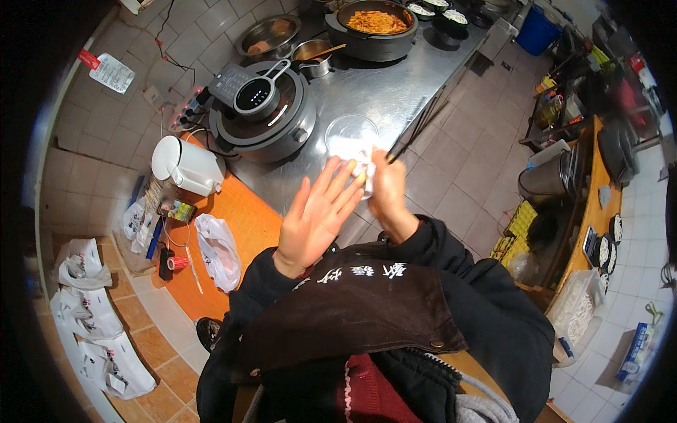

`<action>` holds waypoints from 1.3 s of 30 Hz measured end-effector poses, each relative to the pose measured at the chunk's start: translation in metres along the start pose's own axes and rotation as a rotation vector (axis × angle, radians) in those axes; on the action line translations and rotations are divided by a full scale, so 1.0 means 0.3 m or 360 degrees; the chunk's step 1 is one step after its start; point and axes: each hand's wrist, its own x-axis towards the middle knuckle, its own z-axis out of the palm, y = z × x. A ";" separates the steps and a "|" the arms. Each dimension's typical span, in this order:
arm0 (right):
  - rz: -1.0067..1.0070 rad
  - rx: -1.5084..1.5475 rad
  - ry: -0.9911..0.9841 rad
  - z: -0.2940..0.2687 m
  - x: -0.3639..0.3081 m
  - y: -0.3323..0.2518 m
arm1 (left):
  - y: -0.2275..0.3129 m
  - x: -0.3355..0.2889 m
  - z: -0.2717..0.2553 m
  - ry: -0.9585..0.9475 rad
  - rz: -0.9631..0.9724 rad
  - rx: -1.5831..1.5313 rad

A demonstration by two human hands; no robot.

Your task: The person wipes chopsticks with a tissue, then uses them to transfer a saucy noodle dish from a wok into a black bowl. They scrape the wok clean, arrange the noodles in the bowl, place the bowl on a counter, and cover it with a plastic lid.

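My left hand [317, 211] is raised palm up with the fingers spread, and its fingertips come close to a crumpled white tissue [364, 163]. My right hand [389, 189] is closed on that tissue, slightly smeared by motion. Thin dark sticks [422, 129], looking like chopsticks, slant up from beside the right hand past the counter's edge; whether the hand grips them I cannot tell. Just beyond the hands, a round clear plastic lid or bowl [350, 129] lies on the steel counter [331, 95].
A grey electric cooker [271, 137] carries a small black scale-like device with a display [255, 95]. Behind are a small pot [314, 67], a steel bowl [247, 35] and a pan of orange-red food [377, 22]. A white jug [187, 166] and plastic bag [217, 250] are at left.
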 end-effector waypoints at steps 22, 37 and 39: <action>0.0464 0.0232 -0.0685 -0.005 -0.012 -0.014 | 0.055 0.012 -0.079 0.0482 0.1136 0.2404; 0.0741 0.0186 -0.0806 -0.005 -0.051 0.018 | 0.067 0.008 -0.169 0.0238 0.1108 0.2846; 0.0773 0.0274 -0.0953 -0.006 -0.060 0.011 | 0.077 0.007 -0.185 0.0298 0.1136 0.2617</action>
